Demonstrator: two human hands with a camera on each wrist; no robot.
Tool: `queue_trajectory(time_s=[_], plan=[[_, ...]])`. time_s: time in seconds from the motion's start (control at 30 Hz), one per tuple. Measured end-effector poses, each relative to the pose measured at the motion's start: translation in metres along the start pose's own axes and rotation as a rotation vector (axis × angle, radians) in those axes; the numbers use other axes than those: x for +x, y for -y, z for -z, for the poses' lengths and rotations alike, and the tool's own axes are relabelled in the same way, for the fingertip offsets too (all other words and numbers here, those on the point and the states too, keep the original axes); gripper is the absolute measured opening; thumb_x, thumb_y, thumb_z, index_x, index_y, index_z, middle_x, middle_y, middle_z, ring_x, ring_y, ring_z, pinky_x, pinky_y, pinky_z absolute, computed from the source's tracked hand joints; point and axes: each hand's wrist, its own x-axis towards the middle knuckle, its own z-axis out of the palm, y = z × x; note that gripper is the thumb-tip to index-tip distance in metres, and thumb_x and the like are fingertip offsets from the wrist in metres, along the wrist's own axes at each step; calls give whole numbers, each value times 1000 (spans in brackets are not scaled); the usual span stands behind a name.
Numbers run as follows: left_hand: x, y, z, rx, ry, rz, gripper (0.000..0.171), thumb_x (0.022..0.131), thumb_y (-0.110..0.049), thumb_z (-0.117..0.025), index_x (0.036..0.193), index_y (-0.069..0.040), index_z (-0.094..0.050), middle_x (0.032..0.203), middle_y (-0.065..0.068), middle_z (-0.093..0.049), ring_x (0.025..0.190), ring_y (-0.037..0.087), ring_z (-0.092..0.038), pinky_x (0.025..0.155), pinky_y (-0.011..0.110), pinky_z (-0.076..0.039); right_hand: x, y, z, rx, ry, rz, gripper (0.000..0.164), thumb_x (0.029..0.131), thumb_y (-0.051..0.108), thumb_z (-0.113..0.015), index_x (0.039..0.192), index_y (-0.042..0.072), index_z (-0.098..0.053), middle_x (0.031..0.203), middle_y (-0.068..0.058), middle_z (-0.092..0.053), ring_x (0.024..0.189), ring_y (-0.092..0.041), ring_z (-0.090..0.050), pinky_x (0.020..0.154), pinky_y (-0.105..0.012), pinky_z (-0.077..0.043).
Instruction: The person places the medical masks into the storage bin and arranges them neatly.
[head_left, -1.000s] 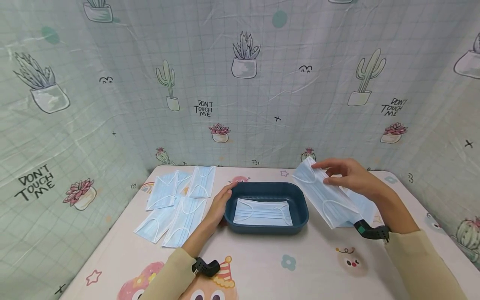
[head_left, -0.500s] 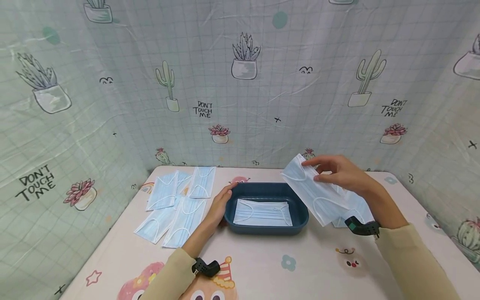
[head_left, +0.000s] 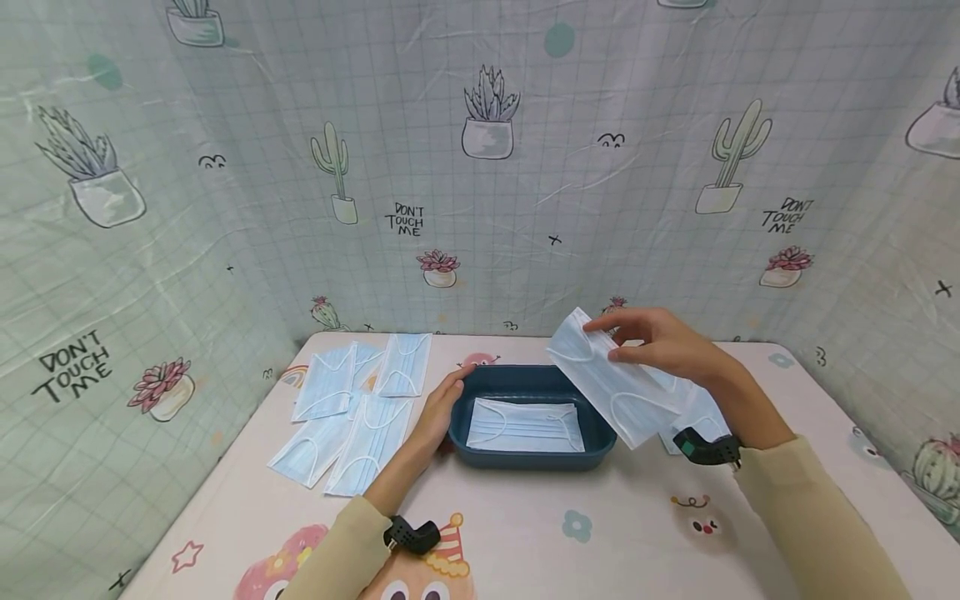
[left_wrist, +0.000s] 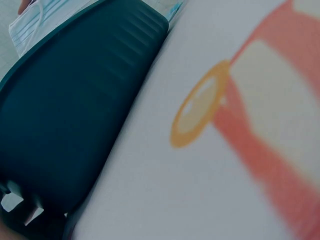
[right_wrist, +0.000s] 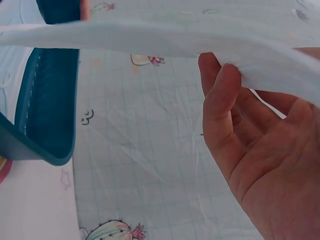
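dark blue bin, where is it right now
In the head view, the dark blue bin stands on the table, right of centre, the left hand at its left end and a mask, pinched by the right hand, overlapping its right end.

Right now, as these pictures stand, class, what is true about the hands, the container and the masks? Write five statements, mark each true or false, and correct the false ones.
1. The right hand pinches a face mask. True.

2. The left hand is lifting a mask. False: it touches the left end of the blue container.

3. A folded-flat mask lies inside the container. True.

4. All the masks on the table lie right of the container. False: several masks lie to its left too.

5. The pinched mask lies flat in the container. False: it is raised and tilted near the container's right end.
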Motion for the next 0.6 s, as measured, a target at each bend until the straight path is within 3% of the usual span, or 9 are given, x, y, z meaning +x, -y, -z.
queue_trajectory(time_s=[0.23,0.6], plan=[[0,-1,0,-14,2,-3,44,112,-23,-37,153,-16,-51,162,8,-46,158,32,-28,130,56,-17,8,3,-5,9,28,1,45,91,7,-75,135,8,-67,130,-21,-65,98,-32,-67,71,-34,-60],[-1,-1,1,-4,6,-6,44,112,-23,-36,153,-17,-51,165,7,-42,159,32,-26,130,56,-14,25,5,-19,0,100,38,48,88,3,-72,136,9,-66,136,-18,-63,100,-28,-70,76,-35,-62]])
